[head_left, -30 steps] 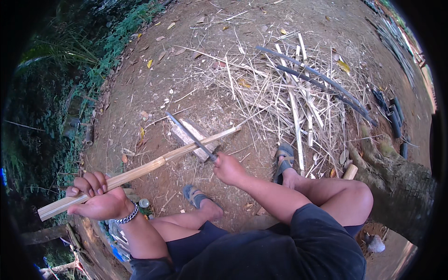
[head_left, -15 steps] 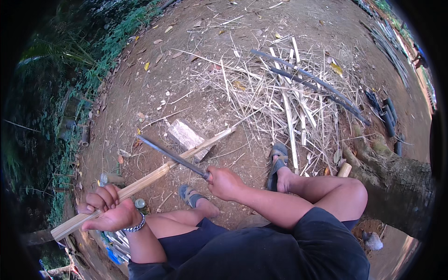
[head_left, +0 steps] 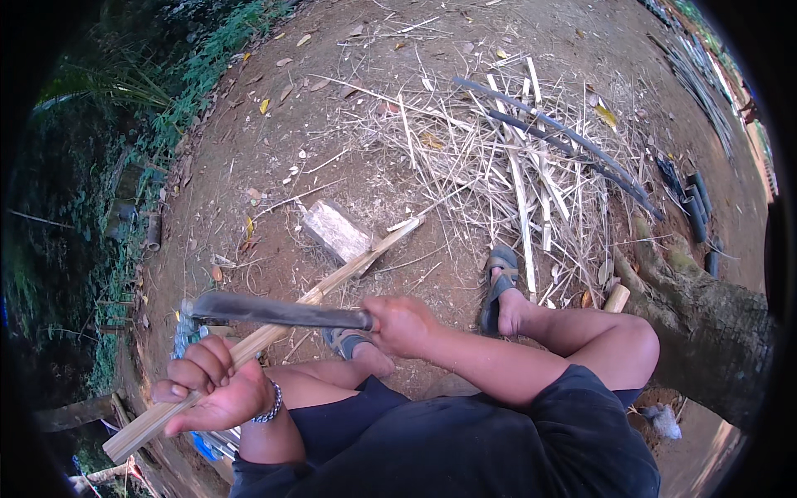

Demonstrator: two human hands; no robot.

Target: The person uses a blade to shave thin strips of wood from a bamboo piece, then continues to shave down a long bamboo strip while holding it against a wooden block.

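Observation:
My left hand (head_left: 212, 388) grips the near end of a long pale bamboo strip (head_left: 274, 332) that runs up and right, its far tip resting on a small wooden block (head_left: 336, 232) on the dirt. My right hand (head_left: 404, 324) holds the handle of a dark long-bladed knife (head_left: 266, 311). The blade points left and lies across the strip just above my left hand. A bracelet sits on my left wrist. I sit with knees bent, sandalled feet (head_left: 501, 278) on the ground.
A heap of split bamboo slivers and shavings (head_left: 506, 158) covers the dirt ahead and to the right, with dark long strips (head_left: 564, 145) across it. A tree trunk (head_left: 706, 324) rises at the right. Grass and plants (head_left: 166, 91) edge the left side.
My right hand has swung the knife leftward and down toward me, from near the block to across the strip by my left hand. The strip stays on the block.

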